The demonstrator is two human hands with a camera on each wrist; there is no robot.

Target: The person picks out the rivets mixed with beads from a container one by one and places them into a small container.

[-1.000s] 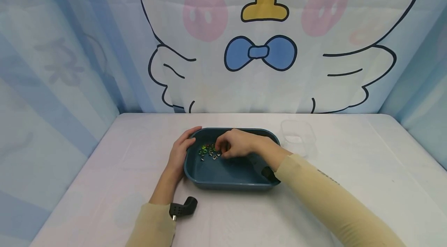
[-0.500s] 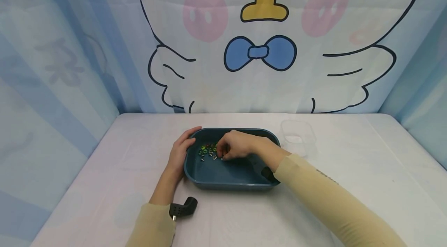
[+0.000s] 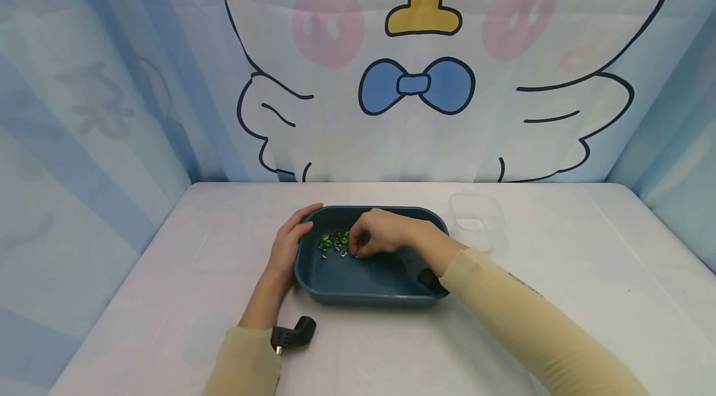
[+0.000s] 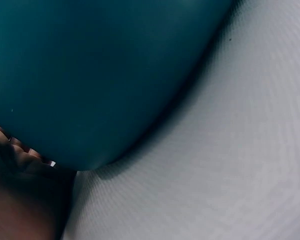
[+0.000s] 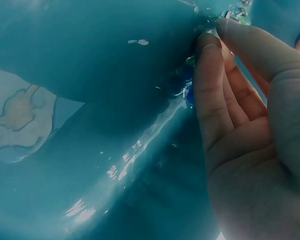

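A dark blue plastic basin (image 3: 369, 284) lies on the table. My left hand (image 3: 284, 247) grips its left end, thumb at the rim and fingers along the outer wall. In the left wrist view the hand's fingers (image 4: 25, 152) show at the lower left beside the wall. Small shiny glass beads (image 3: 332, 239), green, red and clear, lie together in the left part of the basin. My right hand (image 3: 380, 233) reaches in from the right; its thumb and forefinger pinch right beside the beads, a glint at their tips. In the right wrist view blue beads (image 5: 189, 92) show past the fingers.
A clear plastic container (image 3: 475, 219) stands behind the basin's right end. A black wrist camera (image 3: 295, 332) juts from the left forearm in front of the basin. Curtains (image 3: 414, 147) with a cartoon print hang behind the table's back edge.
My right hand has shifted slightly to the right within the basin, uncovering a little more of the beads. The left hand and the basin stay where they were.
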